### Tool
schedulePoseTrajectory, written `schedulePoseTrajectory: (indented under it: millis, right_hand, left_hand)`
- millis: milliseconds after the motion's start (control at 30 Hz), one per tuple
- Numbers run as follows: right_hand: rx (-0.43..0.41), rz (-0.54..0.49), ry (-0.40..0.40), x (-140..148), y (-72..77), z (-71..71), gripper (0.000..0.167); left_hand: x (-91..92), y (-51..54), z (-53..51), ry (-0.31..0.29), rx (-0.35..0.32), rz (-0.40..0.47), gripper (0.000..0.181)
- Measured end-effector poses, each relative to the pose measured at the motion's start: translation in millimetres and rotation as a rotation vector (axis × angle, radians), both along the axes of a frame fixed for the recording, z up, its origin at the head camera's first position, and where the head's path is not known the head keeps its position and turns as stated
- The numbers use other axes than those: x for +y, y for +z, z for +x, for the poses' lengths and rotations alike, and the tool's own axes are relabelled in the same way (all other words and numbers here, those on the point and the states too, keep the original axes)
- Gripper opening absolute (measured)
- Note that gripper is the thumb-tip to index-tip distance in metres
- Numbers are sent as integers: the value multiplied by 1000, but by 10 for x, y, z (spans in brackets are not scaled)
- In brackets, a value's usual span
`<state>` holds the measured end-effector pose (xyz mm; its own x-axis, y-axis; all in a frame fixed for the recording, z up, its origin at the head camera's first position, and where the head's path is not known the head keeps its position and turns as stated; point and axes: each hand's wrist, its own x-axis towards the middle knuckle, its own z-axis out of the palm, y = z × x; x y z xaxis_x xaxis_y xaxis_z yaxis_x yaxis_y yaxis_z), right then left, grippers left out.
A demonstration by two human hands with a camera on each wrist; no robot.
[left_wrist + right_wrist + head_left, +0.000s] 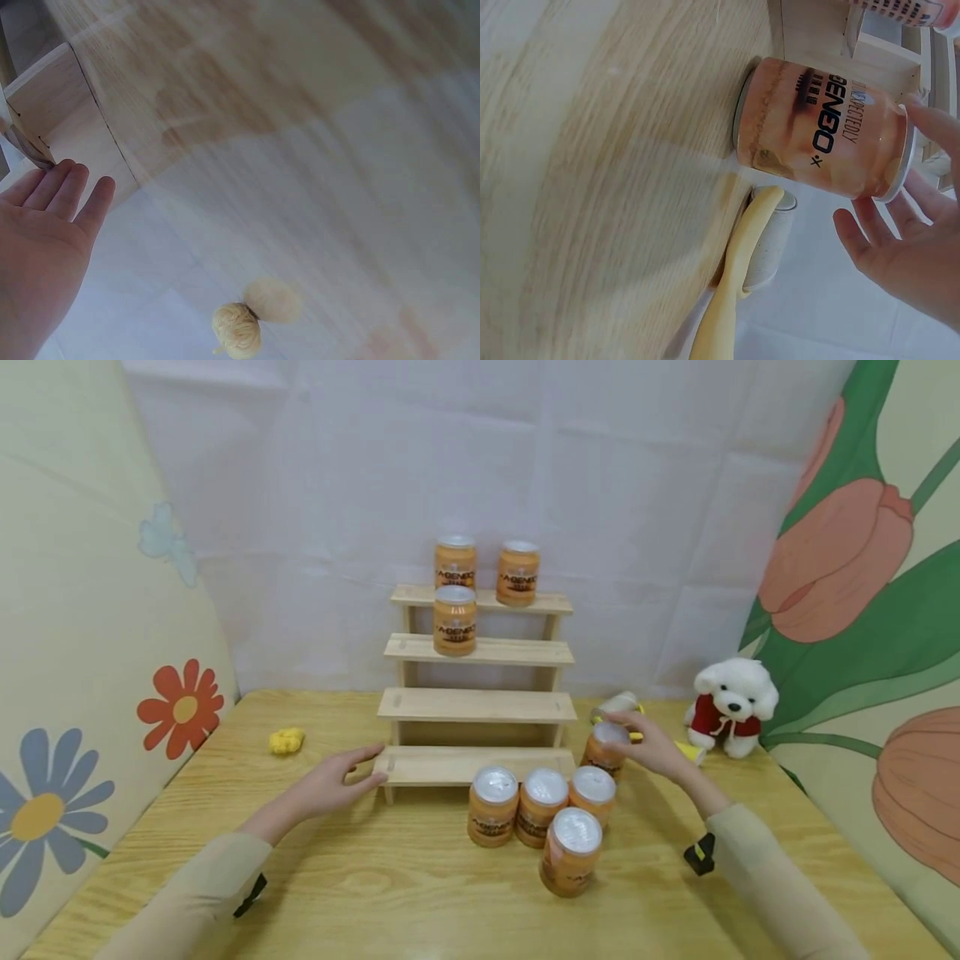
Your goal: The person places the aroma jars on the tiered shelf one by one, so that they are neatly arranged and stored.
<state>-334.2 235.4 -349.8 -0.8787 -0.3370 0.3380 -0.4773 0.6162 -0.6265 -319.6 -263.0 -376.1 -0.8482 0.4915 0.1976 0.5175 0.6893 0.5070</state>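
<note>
A wooden four-step rack (pixel 480 703) stands on the table. My left hand (pixel 326 789) is at the left end of its lowest step, fingers extended; in the left wrist view the fingertips of this hand (pixel 56 225) touch or nearly touch the wood. My right hand (pixel 648 745) holds an orange can (pixel 606 750) by its top, right of the rack; the right wrist view shows fingers and thumb of that hand (pixel 915 247) around the rim of the can (pixel 817 131). Several cans, among them one in front (pixel 572 853), stand before the rack's right half.
Two cans, one at right (pixel 518 574), stand on the top step and one (pixel 454 622) on the step below. A yellow ball-like item (pixel 287 741) lies at left. A white plush dog (pixel 733 706) sits at right, near a pale cylinder (pixel 617 703) and yellow item (pixel 690 752).
</note>
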Motion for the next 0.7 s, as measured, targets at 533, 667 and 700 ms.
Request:
schedulePoseTrajectory:
  millis: [533, 667, 700]
  right_hand:
    - [-308, -127, -141, -80, -75, 79, 66]
    - [-294, -131, -160, -77, -98, 79, 60]
    - [-290, -126, -169, -74, -100, 80, 60]
  left_hand:
    - [10, 10, 8, -4, 22, 3, 61]
    - [13, 20, 19, 3, 16, 0, 62]
    - [14, 23, 20, 3, 16, -2, 62]
